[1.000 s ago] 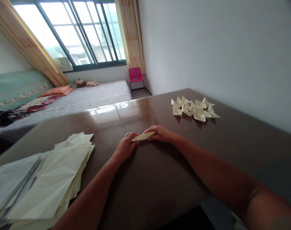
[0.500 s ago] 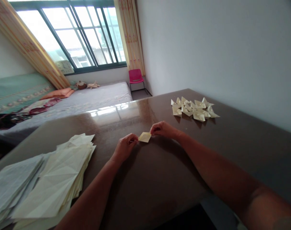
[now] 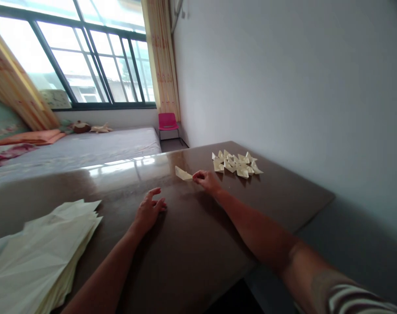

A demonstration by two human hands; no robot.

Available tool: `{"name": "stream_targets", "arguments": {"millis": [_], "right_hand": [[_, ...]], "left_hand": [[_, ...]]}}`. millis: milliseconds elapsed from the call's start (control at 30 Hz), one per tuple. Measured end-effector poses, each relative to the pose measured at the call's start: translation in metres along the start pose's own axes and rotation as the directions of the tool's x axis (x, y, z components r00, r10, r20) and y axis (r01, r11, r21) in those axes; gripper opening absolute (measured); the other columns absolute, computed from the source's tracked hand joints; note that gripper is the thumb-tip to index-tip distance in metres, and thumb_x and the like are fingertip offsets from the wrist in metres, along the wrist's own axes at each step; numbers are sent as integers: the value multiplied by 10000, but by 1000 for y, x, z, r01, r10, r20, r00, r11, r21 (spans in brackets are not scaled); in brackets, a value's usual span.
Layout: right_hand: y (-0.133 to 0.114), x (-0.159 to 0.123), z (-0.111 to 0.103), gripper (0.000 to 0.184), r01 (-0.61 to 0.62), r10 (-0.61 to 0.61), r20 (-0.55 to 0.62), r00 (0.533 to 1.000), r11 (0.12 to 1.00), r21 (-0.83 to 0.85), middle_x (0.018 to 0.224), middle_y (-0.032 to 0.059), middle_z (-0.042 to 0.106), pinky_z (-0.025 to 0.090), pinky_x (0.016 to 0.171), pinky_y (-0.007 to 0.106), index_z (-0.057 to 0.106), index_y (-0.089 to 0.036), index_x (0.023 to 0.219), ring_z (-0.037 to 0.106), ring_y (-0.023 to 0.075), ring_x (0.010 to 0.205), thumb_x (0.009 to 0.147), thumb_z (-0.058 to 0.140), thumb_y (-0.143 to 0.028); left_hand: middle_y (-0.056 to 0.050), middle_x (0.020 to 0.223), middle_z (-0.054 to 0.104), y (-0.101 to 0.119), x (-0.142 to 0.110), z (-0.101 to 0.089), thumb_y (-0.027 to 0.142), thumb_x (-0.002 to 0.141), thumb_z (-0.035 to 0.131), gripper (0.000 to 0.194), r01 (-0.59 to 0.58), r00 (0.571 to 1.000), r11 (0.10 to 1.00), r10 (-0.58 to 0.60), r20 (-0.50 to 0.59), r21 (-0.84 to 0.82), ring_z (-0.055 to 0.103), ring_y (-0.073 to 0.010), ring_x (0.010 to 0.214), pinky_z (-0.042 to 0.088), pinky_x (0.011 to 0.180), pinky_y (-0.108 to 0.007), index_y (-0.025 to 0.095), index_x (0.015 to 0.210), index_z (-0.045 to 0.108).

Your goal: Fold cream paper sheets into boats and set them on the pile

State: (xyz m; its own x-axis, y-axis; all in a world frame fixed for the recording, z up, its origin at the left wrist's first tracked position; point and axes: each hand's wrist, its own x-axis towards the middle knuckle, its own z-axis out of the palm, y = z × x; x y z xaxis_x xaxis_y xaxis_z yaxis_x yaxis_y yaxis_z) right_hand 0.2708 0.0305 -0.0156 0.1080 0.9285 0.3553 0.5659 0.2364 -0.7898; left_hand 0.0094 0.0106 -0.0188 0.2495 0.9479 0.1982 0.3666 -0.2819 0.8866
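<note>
Cream paper, folded into a small boat-like piece with pointed ends (image 3: 183, 173), is showing just above the glossy brown table (image 3: 192, 244), near the middle of its far half; from where I'm standing, I can't tell whether its underside is touching the surface. The right hand (image 3: 207, 180) is pinching its right end, thumb and fingertips closing narrowly on the paper, while the other end is pointing up and away to the left. Nearer the person, the left hand (image 3: 148, 211) is hovering or resting low over the tabletop, well apart from the paper; its fingers are curving and spreading wide, the thumb standing off from the forefinger. Just beyond the right hand, toward the wall, a cluster of cream folded-paper boats (image 3: 237, 164) is sitting close together, some seeming to touch, their sharp tips sticking up. At the table's left side, a stack of large, creased, pale paper sheets (image 3: 38, 257) is lying in uneven layers, its edges fanning out. A black-and-white striped sleeve (image 3: 355, 296) is showing on the right arm. Past the table, a bed with a pale greyish cover (image 3: 120, 141) is stretching below the dark-framed window (image 3: 100, 56), and a bright pink chair with thin dark legs (image 3: 167, 121) is standing between the bed and the plain white wall (image 3: 283, 87).
</note>
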Motion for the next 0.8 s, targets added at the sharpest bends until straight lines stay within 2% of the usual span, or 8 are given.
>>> {"name": "stream_targets", "arguments": {"millis": [100,200,333,433,533,633,733,800], "right_hand": [[-7,16,-8,113,-20,19,-11,1000,999,-48,802,11,720,504,660,275,689,-197,879,639,153,725,786,633,-231],[-13,37,-34,120,-44,38,-49,998,990,-134,783,2,724,497,646,256,698,-201,896,642,143,708,794,640,-226],[2,58,-99,142,-126,69,-191,979,943,-309,831,18,728,479,721,261,704,-194,896,644,152,769,791,655,-275],[29,65,-153,138,-263,116,-345,931,870,-417,944,63,721,467,789,285,706,-187,890,641,194,893,806,633,-269],[54,72,-188,163,-397,180,-445,877,793,-462,973,100,702,477,789,317,698,-175,912,639,224,917,843,599,-285],[72,80,-197,232,-451,229,-449,864,748,-486,1054,97,651,504,814,358,644,-156,1031,619,199,928,888,564,-321],[80,88,-191,332,-444,230,-428,874,735,-512,1189,91,568,513,843,409,548,-159,1190,587,198,1000,910,540,-338],[81,91,-185,342,-424,217,-409,887,733,-532,1200,92,561,512,845,412,542,-161,1201,583,206,1011,908,543,-337]], "left_hand": [[-81,951,669,1,0,-3,508,751,527,557,-2,999,995,-1,34,101,688,-200,703,550,719,-369,161,1186,503],[-78,987,649,-5,2,-3,492,746,521,508,-44,998,985,36,48,166,689,-205,729,549,747,-379,170,1139,541],[-87,1176,561,-17,5,-2,477,768,517,412,-161,986,968,151,64,191,679,-200,830,559,749,-347,194,1056,597],[-88,1215,540,-25,6,-2,476,802,507,383,-205,978,955,191,86,213,672,-187,844,559,777,-340,199,1041,619],[-88,1196,562,-27,8,-3,494,820,494,381,-223,974,947,205,98,233,669,-182,831,563,770,-334,201,1012,644],[-80,1174,589,-26,8,-4,511,827,483,381,-222,975,934,203,96,281,666,-192,856,562,762,-326,212,967,672],[-75,1170,600,-22,7,-5,515,834,475,377,-217,976,922,194,102,321,652,-209,926,555,776,-323,224,946,688],[-76,1172,602,-19,6,-6,515,836,473,378,-207,978,920,181,106,333,646,-212,944,550,785,-324,227,942,692]]}}
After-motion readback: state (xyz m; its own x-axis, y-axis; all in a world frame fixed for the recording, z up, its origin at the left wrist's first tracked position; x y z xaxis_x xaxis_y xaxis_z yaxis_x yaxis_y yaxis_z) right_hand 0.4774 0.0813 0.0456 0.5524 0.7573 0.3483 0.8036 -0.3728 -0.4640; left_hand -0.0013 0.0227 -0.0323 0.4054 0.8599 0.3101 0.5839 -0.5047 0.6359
